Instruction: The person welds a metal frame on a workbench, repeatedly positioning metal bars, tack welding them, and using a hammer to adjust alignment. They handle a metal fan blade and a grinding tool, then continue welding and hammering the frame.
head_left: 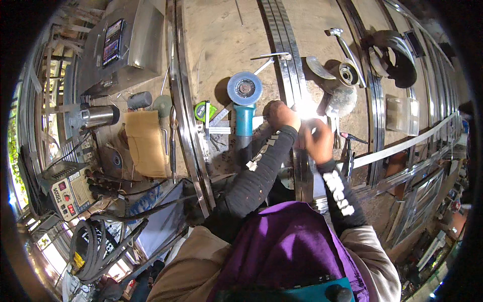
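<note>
A harsh white glare (pixel 307 107) burns between my hands, over the long shiny metal bars (pixel 287 50) that run across the bench. My left hand (pixel 283 116) is closed at the bars, just left of the glare; what its fingers hold, if anything, is hidden. Just below the light, my right hand (pixel 319 142) has curled fingers, and the glare washes out whatever is in them. Black sleeves cover both forearms. Left of my left hand lies a teal angle grinder (pixel 244 121), its round flap disc (pixel 245 88) facing up.
A green tape measure (pixel 205 111), a tan cardboard piece (pixel 146 144) and a metal cylinder (pixel 99 116) lie left. A phone (pixel 113 43) rests on a metal box (pixel 146 40). A welding machine (pixel 70 195) with cables stands lower left. A clear container (pixel 402 115) sits right.
</note>
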`<state>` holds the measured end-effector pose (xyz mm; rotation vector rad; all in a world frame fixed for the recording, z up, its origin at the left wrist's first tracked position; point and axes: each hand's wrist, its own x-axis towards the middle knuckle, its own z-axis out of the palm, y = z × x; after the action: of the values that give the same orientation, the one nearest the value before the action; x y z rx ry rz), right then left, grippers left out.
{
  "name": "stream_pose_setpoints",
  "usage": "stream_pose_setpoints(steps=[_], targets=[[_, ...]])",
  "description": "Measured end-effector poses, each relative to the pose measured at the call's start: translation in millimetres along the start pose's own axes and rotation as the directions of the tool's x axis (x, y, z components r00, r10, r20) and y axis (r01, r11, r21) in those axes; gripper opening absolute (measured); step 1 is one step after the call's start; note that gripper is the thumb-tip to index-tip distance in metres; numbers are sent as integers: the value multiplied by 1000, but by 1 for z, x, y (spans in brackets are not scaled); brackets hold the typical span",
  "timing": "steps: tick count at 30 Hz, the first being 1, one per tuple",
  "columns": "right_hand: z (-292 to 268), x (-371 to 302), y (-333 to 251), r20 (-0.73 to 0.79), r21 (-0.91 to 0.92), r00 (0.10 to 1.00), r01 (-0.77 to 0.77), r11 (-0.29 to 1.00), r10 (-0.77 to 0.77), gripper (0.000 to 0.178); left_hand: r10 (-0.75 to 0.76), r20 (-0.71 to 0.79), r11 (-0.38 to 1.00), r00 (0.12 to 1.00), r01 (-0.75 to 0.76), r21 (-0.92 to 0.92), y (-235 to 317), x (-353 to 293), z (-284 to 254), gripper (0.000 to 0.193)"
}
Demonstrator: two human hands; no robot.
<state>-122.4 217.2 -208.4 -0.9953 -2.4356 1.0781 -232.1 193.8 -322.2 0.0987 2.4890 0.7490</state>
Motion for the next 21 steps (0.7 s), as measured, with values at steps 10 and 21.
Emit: stream_pose_setpoints(steps=[10, 21], targets=[[-21, -148, 22, 309, 86, 946, 78, 993, -101, 13, 205, -74, 977, 976, -199, 81, -6, 4, -13, 49], [-79, -225, 48, 496, 12, 847, 216, 976, -193, 18, 538, -51, 771, 842, -515, -374, -59, -21, -34, 31]])
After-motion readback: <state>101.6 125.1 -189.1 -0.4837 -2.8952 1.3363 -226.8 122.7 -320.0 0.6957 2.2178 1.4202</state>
